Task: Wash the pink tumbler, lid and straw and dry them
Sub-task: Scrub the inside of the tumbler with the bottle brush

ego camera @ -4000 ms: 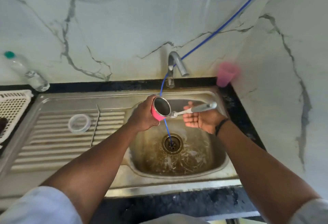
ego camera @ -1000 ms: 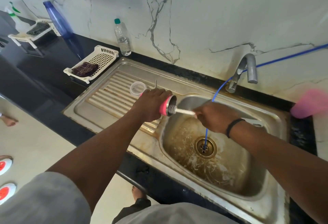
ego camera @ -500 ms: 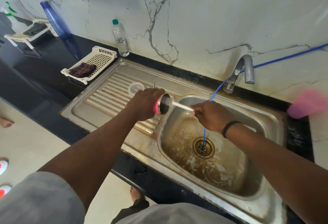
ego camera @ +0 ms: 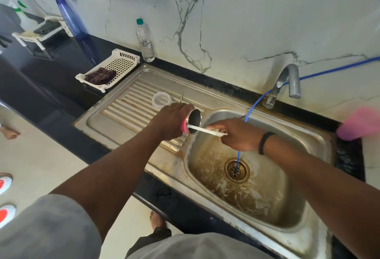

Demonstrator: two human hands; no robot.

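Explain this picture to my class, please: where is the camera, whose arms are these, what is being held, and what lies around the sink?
There is no machine here. The camera sits on a person's head and looks down, so the two arms are that person's own. The left hand grips the pink tumbler, tipped on its side with its mouth towards the sink basin. The right hand holds a white brush handle whose far end goes into the tumbler. On the ribbed draining board lie a clear round lid and a thin metal straw. A white basket holding a dark cloth sits on the counter beyond. No water is seen running from the tap.
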